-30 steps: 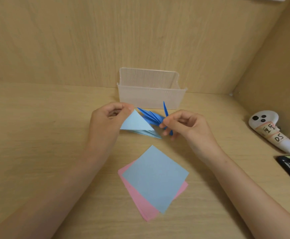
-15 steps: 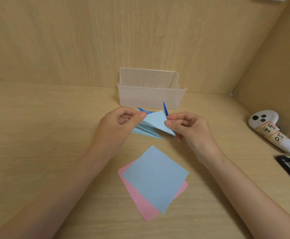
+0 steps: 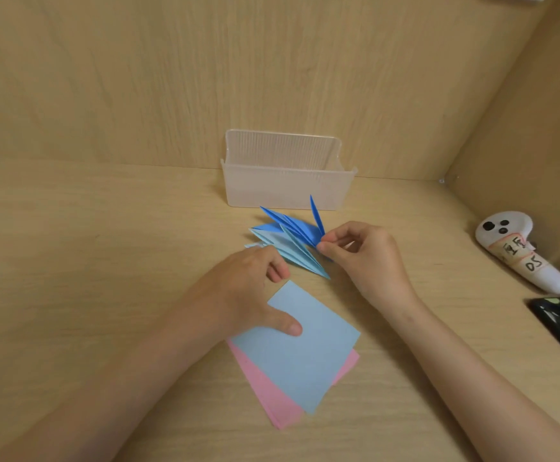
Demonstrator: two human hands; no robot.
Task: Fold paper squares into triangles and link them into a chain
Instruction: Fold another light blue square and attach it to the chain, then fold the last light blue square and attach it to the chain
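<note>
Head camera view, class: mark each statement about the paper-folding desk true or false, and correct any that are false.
1. The light blue square lies on top of the pink square. True.
2. The right hand pinches the folded chain. True.
3. The left hand rests its thumb on the pink square. False: the thumb rests on the light blue square.
4. The folded chain sits inside the clear box. False: it is in front of the box, over the desk.
5. The chain is all one colour. False: it has dark blue and light blue triangles.
</note>
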